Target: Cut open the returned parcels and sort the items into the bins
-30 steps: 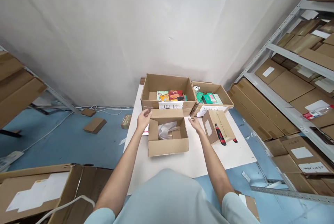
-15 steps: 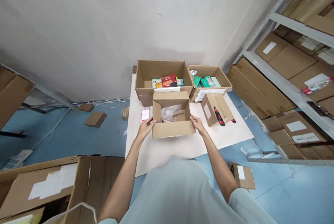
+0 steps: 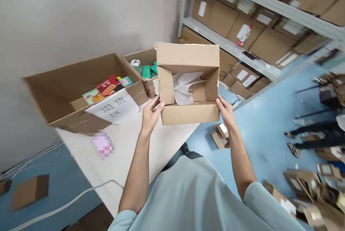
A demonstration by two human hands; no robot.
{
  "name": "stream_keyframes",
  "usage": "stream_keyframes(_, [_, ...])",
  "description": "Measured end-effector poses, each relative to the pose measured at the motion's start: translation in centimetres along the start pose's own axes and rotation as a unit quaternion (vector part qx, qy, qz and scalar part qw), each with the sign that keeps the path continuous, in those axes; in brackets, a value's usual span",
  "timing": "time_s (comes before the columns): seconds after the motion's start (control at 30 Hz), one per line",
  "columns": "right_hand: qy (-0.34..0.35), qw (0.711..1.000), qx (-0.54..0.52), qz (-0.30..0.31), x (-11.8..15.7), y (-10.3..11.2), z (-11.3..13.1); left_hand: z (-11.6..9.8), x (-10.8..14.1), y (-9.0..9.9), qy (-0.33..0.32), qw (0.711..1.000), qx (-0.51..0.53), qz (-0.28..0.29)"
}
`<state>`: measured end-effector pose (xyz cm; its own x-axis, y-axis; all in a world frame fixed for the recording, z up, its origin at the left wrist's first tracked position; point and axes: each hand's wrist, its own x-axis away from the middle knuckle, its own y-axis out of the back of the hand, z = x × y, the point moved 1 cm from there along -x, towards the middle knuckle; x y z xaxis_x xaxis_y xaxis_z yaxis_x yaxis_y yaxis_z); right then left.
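An open small cardboard box (image 3: 190, 113) with white paper (image 3: 184, 87) inside is lifted off the white table (image 3: 124, 155). My left hand (image 3: 151, 114) grips its left side. My right hand (image 3: 225, 110) grips its right side. The box hangs above the table's right edge, its flaps standing up. Behind it on the table sits a large open carton (image 3: 67, 91) with a handwritten paper label (image 3: 113, 108) and colourful packets inside. A second open carton (image 3: 142, 66) with green packets stands further back.
Metal shelving (image 3: 256, 58) stacked with cardboard boxes runs along the right. Flattened cartons and scraps litter the blue floor (image 3: 309, 191) at the lower right. Another person's legs (image 3: 312, 135) show at the right edge. A phone (image 3: 102, 144) lies on the table. A white cable (image 3: 64, 202) trails at the lower left.
Both hands gripped the small box by its sides and lifted it off the table. The view swung to the right, toward the shelving and floor.
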<state>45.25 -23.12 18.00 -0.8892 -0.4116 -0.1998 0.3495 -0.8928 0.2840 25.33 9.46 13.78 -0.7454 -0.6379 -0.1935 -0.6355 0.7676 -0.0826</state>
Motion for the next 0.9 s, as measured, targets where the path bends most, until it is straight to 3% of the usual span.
stream_keyframes(0.1, [-0.027,0.997,0.009,-0.073,2.6,7.2,-1.3,1.4,-1.8,-8.1,-0.004,0.996,0.012,0.09])
stream_keyframes(0.23, [-0.072,0.982,0.017,-0.173,6.1,15.2,-5.2,3.9,-1.9,-18.4,0.008,0.98,0.02,0.198])
stream_keyframes(0.47, [-0.123,0.954,-0.004,-0.274,10.4,26.6,-14.2,9.7,-0.2,-35.2,0.057,0.946,0.007,0.32])
stream_keyframes(0.63, [-0.191,0.908,0.006,-0.372,14.8,33.6,-20.5,15.5,2.1,-47.0,0.107,0.915,0.012,0.388])
stream_keyframes(0.7, [-0.241,0.878,0.03,-0.413,16.7,35.5,-23.0,17.8,3.4,-50.3,0.156,0.902,-0.014,0.401])
stream_keyframes(0.77, [-0.298,0.844,0.055,-0.444,18.3,36.8,-25.2,19.9,4.8,-52.2,0.209,0.889,-0.049,0.406])
stream_keyframes(0.83, [-0.339,0.828,0.065,-0.443,19.3,37.1,-27.2,21.5,6.0,-52.6,0.242,0.879,-0.07,0.405])
stream_keyframes(0.9, [-0.356,0.835,0.06,-0.415,19.5,36.6,-28.8,22.7,6.6,-51.8,0.26,0.874,-0.079,0.402])
